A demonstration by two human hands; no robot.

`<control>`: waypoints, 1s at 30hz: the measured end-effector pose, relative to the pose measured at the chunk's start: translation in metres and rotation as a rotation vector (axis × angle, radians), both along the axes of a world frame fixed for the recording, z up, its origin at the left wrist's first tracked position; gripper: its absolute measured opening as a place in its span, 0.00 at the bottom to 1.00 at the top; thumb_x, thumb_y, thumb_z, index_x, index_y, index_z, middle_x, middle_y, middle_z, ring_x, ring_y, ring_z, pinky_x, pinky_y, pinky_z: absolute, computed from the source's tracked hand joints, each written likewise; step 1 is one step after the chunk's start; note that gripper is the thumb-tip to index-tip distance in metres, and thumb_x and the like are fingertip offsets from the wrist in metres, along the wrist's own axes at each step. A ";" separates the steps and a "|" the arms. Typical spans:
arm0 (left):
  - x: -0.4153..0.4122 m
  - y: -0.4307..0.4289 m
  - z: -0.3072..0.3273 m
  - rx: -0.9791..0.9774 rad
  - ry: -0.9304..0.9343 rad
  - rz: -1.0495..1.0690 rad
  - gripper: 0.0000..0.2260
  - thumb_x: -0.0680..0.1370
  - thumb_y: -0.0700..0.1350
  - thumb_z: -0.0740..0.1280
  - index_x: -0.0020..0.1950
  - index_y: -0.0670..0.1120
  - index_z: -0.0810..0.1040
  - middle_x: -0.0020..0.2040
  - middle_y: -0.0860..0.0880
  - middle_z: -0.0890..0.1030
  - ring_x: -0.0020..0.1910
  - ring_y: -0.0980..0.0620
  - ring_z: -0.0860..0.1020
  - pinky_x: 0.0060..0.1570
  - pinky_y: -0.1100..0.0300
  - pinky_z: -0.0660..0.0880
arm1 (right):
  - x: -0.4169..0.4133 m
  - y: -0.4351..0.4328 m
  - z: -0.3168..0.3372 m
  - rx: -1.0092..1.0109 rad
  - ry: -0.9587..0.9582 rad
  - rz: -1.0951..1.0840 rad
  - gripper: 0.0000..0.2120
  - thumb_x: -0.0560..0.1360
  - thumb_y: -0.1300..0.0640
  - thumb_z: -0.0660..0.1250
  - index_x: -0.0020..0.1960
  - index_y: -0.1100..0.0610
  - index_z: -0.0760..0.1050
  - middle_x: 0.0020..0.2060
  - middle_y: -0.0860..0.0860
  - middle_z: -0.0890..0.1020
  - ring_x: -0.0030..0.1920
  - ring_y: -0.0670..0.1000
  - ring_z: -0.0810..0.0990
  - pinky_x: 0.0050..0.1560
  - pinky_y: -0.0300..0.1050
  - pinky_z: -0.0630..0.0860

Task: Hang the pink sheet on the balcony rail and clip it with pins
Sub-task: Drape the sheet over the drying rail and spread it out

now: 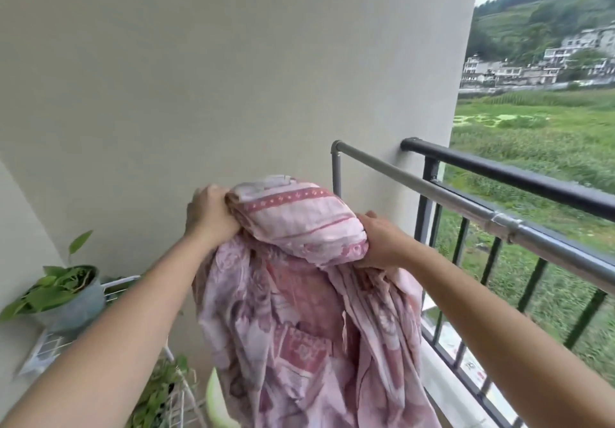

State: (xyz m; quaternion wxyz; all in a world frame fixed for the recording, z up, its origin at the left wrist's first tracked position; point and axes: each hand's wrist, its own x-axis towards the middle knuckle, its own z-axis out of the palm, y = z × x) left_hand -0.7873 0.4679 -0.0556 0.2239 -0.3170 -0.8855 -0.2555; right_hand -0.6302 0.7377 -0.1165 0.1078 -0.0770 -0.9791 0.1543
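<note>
I see both hands, left [211, 214] and right [382, 244], gripping the bunched, patterned pink sheet [299, 281] just left of the balcony rail [519, 174].

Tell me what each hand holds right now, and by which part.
Both grip the pink sheet: the left hand at the left end of its bunched top fold, the right hand at that fold's right end. The rest hangs below.

The bunched pink cloth sheet [299, 228] carries rose-red bands, a pale dotted stripe and faded floral blocks, the round metal balcony rail [515, 176] at 3 o'clock is black, and the grey round plant pot [76, 308] at 8 o'clock holds green leaves [46, 296].
</note>
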 end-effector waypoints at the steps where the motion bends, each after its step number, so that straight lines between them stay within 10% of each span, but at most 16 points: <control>1: -0.001 -0.002 0.011 0.085 0.059 -0.020 0.17 0.66 0.46 0.58 0.42 0.39 0.82 0.42 0.34 0.81 0.46 0.34 0.79 0.44 0.47 0.77 | -0.003 -0.003 -0.004 -0.030 -0.035 -0.009 0.35 0.62 0.46 0.77 0.66 0.52 0.70 0.53 0.47 0.78 0.59 0.55 0.71 0.58 0.47 0.73; 6: -0.010 -0.007 0.043 0.477 0.052 -0.079 0.06 0.71 0.42 0.64 0.44 0.41 0.78 0.39 0.46 0.81 0.40 0.46 0.79 0.39 0.56 0.71 | -0.033 -0.031 -0.007 -0.264 -0.035 0.096 0.34 0.60 0.51 0.76 0.65 0.52 0.74 0.58 0.49 0.78 0.64 0.55 0.72 0.65 0.44 0.70; 11: -0.024 -0.015 0.057 0.711 -0.013 -0.272 0.07 0.73 0.36 0.64 0.37 0.45 0.70 0.32 0.56 0.71 0.31 0.65 0.65 0.31 0.66 0.64 | -0.056 -0.065 -0.009 -0.932 -0.264 0.411 0.31 0.68 0.62 0.78 0.69 0.51 0.74 0.62 0.48 0.82 0.63 0.49 0.80 0.60 0.41 0.78; 17: -0.079 -0.055 0.046 0.347 -0.133 -0.313 0.12 0.68 0.44 0.66 0.50 0.43 0.77 0.43 0.49 0.82 0.42 0.53 0.76 0.43 0.61 0.72 | -0.098 -0.065 -0.007 -0.038 -0.059 -0.022 0.26 0.67 0.49 0.74 0.64 0.50 0.76 0.56 0.51 0.82 0.56 0.55 0.80 0.51 0.41 0.73; 22: -0.120 -0.080 -0.015 0.032 -0.496 -0.415 0.30 0.60 0.43 0.80 0.60 0.51 0.78 0.54 0.52 0.84 0.56 0.53 0.81 0.59 0.61 0.75 | -0.116 -0.038 0.038 -0.131 0.430 -0.354 0.09 0.67 0.58 0.68 0.47 0.56 0.79 0.37 0.52 0.84 0.41 0.58 0.83 0.39 0.50 0.80; 25: -0.123 -0.074 -0.055 0.038 -0.759 -0.605 0.27 0.62 0.37 0.82 0.59 0.50 0.82 0.55 0.53 0.85 0.57 0.56 0.81 0.59 0.62 0.76 | -0.133 -0.061 0.068 -0.292 0.605 -0.318 0.04 0.66 0.56 0.67 0.40 0.52 0.79 0.33 0.46 0.84 0.36 0.43 0.82 0.32 0.41 0.75; 30: -0.107 -0.053 -0.098 -0.027 -1.149 -0.793 0.22 0.58 0.51 0.82 0.50 0.64 0.84 0.52 0.59 0.85 0.53 0.62 0.82 0.48 0.71 0.75 | -0.159 -0.106 0.099 -0.570 0.650 -0.002 0.14 0.69 0.61 0.72 0.55 0.55 0.83 0.46 0.49 0.87 0.50 0.48 0.86 0.52 0.49 0.82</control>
